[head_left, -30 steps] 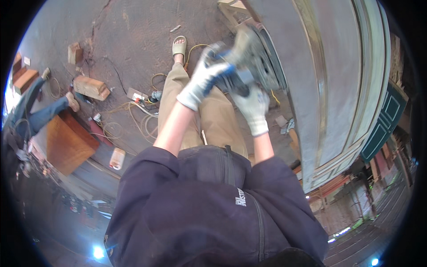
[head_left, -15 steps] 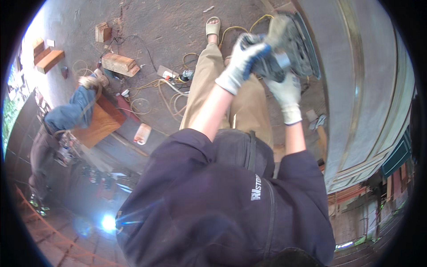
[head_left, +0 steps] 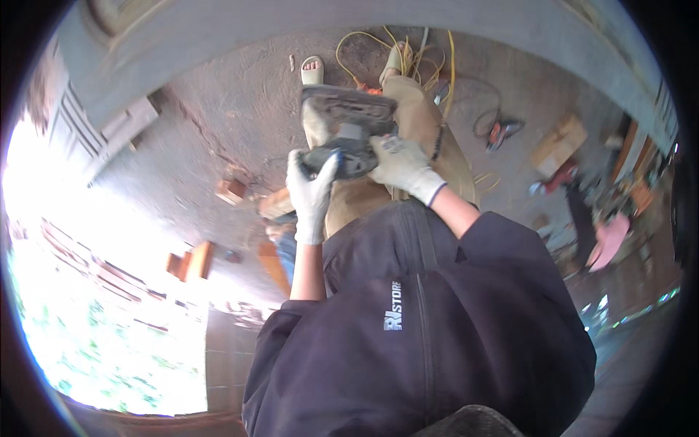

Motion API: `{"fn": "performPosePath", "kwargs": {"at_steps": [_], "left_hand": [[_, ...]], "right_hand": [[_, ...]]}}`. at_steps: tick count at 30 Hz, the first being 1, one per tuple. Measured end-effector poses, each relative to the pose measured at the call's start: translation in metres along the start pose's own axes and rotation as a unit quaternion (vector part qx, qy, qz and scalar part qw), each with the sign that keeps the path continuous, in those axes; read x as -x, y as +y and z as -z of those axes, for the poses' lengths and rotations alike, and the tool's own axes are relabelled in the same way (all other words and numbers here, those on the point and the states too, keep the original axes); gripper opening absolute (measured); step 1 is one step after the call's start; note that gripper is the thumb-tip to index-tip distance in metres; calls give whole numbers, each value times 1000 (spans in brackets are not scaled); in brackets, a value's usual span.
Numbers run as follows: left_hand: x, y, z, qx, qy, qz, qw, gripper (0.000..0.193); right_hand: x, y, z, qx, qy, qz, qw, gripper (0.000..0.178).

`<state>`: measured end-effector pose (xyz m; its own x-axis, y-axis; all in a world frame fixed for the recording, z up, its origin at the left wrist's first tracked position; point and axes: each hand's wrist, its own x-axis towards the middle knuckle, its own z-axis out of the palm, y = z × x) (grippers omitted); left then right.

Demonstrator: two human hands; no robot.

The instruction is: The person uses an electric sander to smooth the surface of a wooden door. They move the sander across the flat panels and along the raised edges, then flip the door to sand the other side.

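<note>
A dark, dusty power sander [head_left: 349, 149] with a broad flat base is held over my legs, its base side away from me. My left hand [head_left: 312, 191], in a white glove with blue on its fingers, is closed on the sander's near left end, thumb toward me. My right hand [head_left: 402, 164], also in a white glove, grips the sander's right side; its fingertips are partly hidden by the tool. Beyond the sander, a large grey panel [head_left: 247, 62] with raised moulding arcs across the far side, apart from both hands.
Yellow cords [head_left: 451, 73] loop on the floor by my right foot. A red-and-black power tool [head_left: 501, 135] and a wooden block [head_left: 561, 142] lie to the right. Another person's blue sleeve [head_left: 286, 255] shows beside my left forearm. A smaller wooden block [head_left: 231, 191] is at left.
My view and body have turned, so the grey panel shifts from the right to the far side. Both hands still hold the sander, now lower in view over my legs.
</note>
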<state>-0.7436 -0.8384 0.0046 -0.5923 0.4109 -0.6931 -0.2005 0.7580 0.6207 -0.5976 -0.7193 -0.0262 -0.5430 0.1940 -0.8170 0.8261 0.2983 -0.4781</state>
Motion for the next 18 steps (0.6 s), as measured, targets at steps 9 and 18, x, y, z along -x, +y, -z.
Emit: {"fn": "performPosePath", "kwargs": {"at_steps": [9,18], "left_hand": [[-32,-9,109,59,46,-76,994,18],[-62,-7,124,-93,-56,-107,988,16]], "right_hand": [[-27,-113,-96,-135,142,56,979,38],[-43,-138,-148,-289,242,16,926,38]]}}
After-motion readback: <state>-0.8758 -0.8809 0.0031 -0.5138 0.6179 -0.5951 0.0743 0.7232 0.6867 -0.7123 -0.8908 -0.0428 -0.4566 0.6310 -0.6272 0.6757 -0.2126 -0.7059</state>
